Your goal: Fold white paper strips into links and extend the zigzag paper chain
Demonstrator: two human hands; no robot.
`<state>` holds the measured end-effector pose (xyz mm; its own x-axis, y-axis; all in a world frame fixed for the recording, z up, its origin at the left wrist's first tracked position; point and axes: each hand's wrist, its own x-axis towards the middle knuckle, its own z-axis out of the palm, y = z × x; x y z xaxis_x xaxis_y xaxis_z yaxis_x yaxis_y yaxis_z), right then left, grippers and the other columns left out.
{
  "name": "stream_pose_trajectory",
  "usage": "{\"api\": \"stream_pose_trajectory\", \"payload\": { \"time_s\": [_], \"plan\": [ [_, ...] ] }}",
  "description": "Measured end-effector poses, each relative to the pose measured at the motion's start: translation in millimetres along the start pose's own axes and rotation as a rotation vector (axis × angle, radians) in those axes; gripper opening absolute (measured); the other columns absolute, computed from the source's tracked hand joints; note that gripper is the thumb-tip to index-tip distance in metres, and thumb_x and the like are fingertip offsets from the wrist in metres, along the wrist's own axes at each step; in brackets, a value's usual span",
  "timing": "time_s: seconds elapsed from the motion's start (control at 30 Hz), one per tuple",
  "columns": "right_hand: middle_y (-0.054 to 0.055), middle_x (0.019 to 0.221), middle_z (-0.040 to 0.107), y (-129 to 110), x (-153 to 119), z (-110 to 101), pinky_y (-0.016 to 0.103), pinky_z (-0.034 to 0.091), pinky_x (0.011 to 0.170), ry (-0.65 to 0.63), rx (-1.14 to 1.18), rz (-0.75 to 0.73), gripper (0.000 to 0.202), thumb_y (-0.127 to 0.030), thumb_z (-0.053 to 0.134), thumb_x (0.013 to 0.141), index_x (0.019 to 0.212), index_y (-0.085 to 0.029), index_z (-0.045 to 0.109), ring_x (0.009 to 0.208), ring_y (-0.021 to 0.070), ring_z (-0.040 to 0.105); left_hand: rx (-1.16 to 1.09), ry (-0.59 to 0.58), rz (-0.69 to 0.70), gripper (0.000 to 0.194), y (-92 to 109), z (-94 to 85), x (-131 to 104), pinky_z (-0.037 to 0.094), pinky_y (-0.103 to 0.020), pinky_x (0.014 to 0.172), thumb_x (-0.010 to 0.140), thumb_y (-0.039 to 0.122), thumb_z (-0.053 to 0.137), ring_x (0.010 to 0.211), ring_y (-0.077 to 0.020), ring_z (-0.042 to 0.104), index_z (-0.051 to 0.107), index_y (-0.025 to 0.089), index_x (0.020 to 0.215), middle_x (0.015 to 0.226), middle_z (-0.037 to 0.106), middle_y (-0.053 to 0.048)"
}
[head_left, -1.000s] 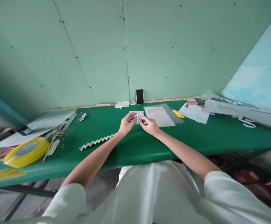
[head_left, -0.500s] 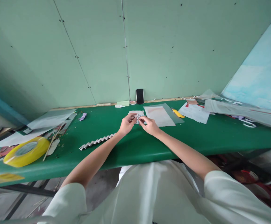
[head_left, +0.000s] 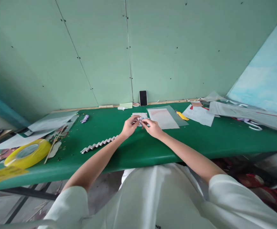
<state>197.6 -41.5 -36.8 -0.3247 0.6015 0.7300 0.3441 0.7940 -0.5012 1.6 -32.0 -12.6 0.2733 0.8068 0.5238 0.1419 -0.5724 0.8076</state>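
My left hand and my right hand come together over the green table, fingers pinched around a small folded paper piece. Its exact form is partly covered by the fingertips. Under and behind it lies a pale paper sheet. Left of my left forearm rests a zigzag strip of folded paper, its right end close to the arm. To the right of my right hand is a larger white sheet on a translucent one.
A yellow tape roll and papers sit at the left. A phone leans on the wall. A yellow cutter and loose papers lie at the right. A small purple folded piece is at the back left.
Both hands stay in nearly the same place, with only slight finger movement around the small paper piece. The camera view has shifted a little.
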Motion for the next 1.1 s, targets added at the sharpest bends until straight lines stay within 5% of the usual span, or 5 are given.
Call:
{"api": "stream_pose_trajectory", "payload": {
  "time_s": [0.27,0.67,0.93,1.1],
  "plan": [
    [0.005,0.081,0.076,0,1,-1,0.034,0.06,0.074,-0.004,0.012,0.0,0.021,-0.04,0.055,0.107,0.111,-0.025,0.068,0.074,0.0225,0.076,0.07,0.01,0.01,0.026,0,-3.0,1,0.058,-0.027,0.073,0.095,0.029,0.059,0.088,-0.0185,0.072,0.073,0.017,0.113,0.107,0.076,-0.01],
    [0.004,0.078,0.075,-13,5,5,0.039,0.063,0.073,0.135,0.247,0.264,0.025,-0.049,0.067,0.095,0.09,-0.025,0.062,0.072,0.026,0.078,0.015,0.031,-0.097,0.026,4,6.6,-3,0.053,-0.022,0.052,0.095,0.037,0.065,0.055,-0.0121,0.066,0.07,0.018,0.112,0.085,0.072,-0.003],
    [0.005,0.079,0.076,-17,7,7,0.041,0.064,0.074,0.148,0.367,0.362,0.031,-0.053,0.071,0.091,0.092,-0.024,0.059,0.074,0.0265,0.078,0.0,-0.045,-0.093,0.035,6,5.9,-4,0.049,-0.02,0.047,0.093,0.041,0.07,0.052,-0.0083,0.062,0.066,0.02,0.12,0.095,0.071,-0.005],
    [0.005,0.077,0.076,-15,7,9,0.04,0.065,0.072,0.189,0.393,0.391,0.034,-0.054,0.072,0.09,0.091,-0.023,0.059,0.07,0.0263,0.078,-0.043,0.013,-0.111,0.035,2,7.4,-4,0.051,-0.022,0.047,0.091,0.043,0.073,0.053,-0.0109,0.064,0.066,0.018,0.115,0.084,0.068,-0.002]
  ]
}}
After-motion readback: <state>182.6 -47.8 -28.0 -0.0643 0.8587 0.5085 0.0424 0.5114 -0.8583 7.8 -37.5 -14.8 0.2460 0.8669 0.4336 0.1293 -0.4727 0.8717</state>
